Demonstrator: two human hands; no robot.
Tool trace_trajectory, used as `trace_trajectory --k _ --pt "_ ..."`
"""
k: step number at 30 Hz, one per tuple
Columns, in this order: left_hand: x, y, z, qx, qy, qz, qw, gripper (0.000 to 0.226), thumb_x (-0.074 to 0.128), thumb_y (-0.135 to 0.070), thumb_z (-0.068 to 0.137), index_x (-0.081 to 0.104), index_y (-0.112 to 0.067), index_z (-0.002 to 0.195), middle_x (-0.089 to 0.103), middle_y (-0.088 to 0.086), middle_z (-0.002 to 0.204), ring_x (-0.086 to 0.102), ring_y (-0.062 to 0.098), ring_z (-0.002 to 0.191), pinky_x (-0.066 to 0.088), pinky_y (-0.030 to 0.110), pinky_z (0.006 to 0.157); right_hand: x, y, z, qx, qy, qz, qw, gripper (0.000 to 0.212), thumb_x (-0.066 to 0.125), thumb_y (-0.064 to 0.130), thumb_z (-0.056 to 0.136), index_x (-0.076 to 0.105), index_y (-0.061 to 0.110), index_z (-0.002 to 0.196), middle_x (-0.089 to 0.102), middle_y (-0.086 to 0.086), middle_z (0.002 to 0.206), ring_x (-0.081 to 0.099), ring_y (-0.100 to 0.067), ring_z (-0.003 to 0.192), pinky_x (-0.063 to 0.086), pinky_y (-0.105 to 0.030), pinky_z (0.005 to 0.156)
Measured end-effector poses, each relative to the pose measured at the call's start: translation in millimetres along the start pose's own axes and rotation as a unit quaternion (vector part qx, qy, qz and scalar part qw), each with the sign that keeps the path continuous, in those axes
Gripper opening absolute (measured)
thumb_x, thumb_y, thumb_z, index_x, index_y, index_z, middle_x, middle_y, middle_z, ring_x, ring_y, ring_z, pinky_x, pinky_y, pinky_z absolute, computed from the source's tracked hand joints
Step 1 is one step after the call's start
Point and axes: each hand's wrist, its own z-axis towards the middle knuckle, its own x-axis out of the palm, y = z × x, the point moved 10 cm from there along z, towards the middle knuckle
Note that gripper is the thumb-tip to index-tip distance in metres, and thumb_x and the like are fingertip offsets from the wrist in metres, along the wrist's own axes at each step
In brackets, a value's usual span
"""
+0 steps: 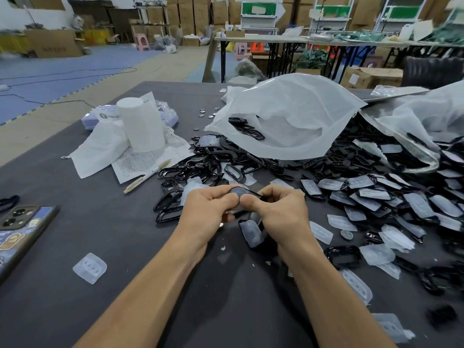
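While both hands meet above the tabletop (105, 234), a black shell (244, 191) sits between them. The left hand (209, 205) and right hand (281, 209) pinch it, thumbs pressing on top.

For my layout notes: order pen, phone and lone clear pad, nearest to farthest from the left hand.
1. Pen, up and left of the left hand holding a black frame.
2. Lone clear pad, lower left.
3. Phone, far left edge.
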Motion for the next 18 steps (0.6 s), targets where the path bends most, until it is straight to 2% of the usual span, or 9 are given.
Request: trace_trajectory --k 2,4,6,8,12,14,18 --pt "-5 -1 1 0.004 -0.024 -0.018 1.000 0.031 0.064 0.003 0.093 0.086 -0.019 0.090 0.078 0.021 0.094 0.062 0.026 0.079 0.050 0.022 0.059 4 3 -1 -0.013 0.021 0.006 1.000 0.019 0.089 0.026 0.073 0.071 0.020 0.070 0.063 0.004 0.059 0.052 -0.013 0.055 0.046 -0.033 0.059" --pt "-10 0 3 0.007 -0.047 -0.022 0.999 0.032 0.064 0.005 0.092 0.086 -0.019 0.088 0.077 0.024 0.093 0.058 0.028 0.078 0.046 0.035 0.065 8 8 -3 -0.033 0.044 0.015 0.998 0.012 0.083 0.019 0.077 0.075 0.026 0.075 0.066 0.006 0.061 0.058 -0.011 0.058 0.051 -0.032 0.063" --pt "-12 1 4 0.008 -0.052 -0.011 0.999 0.033 0.065 0.003 0.091 0.086 -0.022 0.085 0.076 0.024 0.092 0.058 0.028 0.076 0.042 0.044 0.072 10 12 -4 -0.051 0.052 0.015 0.997 0.017 0.078 0.011 0.080 0.076 0.028 0.077 0.066 0.004 0.059 0.058 -0.012 0.054 0.050 -0.027 0.058" --pt "-12 0 3 0.010 -0.050 0.003 0.999 0.031 0.067 0.001 0.089 0.086 -0.023 0.084 0.076 0.025 0.093 0.060 0.028 0.077 0.045 0.045 0.076 8 12 -4 -0.048 0.050 0.028 0.997 0.022 0.075 0.004 0.084 0.075 0.025 0.076 0.064 0.000 0.056 0.055 -0.014 0.049 0.047 -0.025 0.053" --pt "-14 0 5 0.002 -0.037 0.015 0.999 0.028 0.068 -0.003 0.089 0.086 -0.024 0.088 0.080 0.013 0.087 0.076 0.027 0.081 0.060 0.042 0.079 4 9 -1 -0.028 0.031 0.052 0.998 0.035 0.076 -0.002 0.086 0.077 0.029 0.069 0.066 0.000 0.057 0.054 -0.014 0.048 0.048 -0.024 0.049" --pt "-16 -1 5 0.013 -0.042 0.056 0.997 0.030 0.068 -0.004 0.087 0.086 -0.029 0.085 0.081 0.007 0.084 0.078 0.026 0.081 0.063 0.045 0.081 6 8 -1 -0.029 0.035 0.047 0.998 0.037 0.075 -0.002 0.086 0.077 0.030 0.068 0.065 0.001 0.057 0.053 -0.014 0.048 0.048 -0.024 0.049" --pt "-23 -5 3 0.033 -0.095 0.097 0.990 0.024 0.067 -0.018 0.077 0.085 -0.031 0.084 0.080 0.002 0.078 0.076 0.037 0.087 0.062 0.056 0.083 9 13 -2 -0.055 0.046 0.031 0.997 0.042 0.068 0.001 0.092 0.077 0.035 0.069 0.063 0.003 0.055 0.053 -0.013 0.047 0.047 -0.024 0.050"
